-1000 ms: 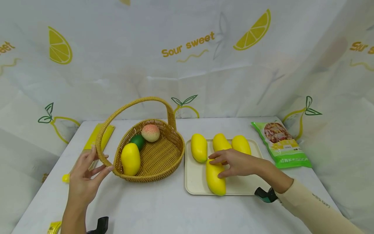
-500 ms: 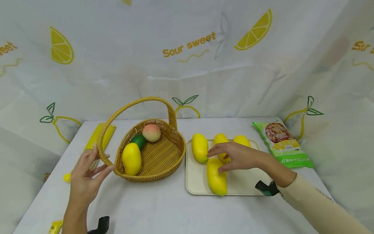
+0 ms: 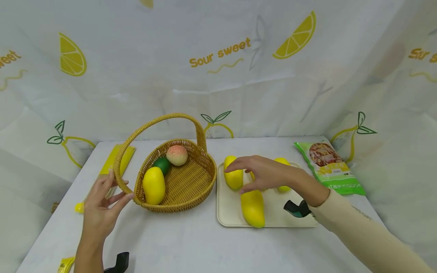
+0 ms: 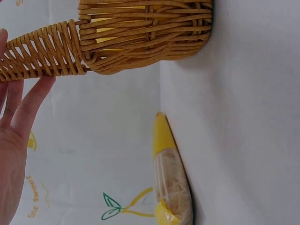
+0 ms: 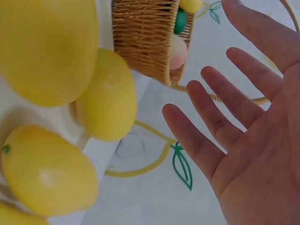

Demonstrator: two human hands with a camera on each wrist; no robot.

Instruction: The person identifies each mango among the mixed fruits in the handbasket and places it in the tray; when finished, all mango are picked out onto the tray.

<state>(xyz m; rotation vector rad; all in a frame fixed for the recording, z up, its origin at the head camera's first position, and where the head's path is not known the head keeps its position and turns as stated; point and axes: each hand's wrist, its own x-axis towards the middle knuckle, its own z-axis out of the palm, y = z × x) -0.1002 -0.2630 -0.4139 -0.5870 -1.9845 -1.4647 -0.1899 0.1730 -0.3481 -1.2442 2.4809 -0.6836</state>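
My left hand grips the lower left end of the handle of a wicker basket, with thumb and fingers on either side of it. Inside the basket lie a yellow mango, a dark green fruit and a pink and cream peach. My right hand hovers over a cream tray with its fingers spread and nothing in them; the right wrist view shows its bare palm. Several mangoes rest on this tray, among them a front mango and a left mango; another is mostly behind the hand.
A green and white food bag lies right of the tray. On the left, a yellow and clear packet lies partly behind the basket handle. A small yellow wrapper is at the front left. A printed curtain hangs behind the table.
My right hand has let go of the front mango, risen off it and moved toward the left mango, its fingers spreading. The left hand and basket hold still.
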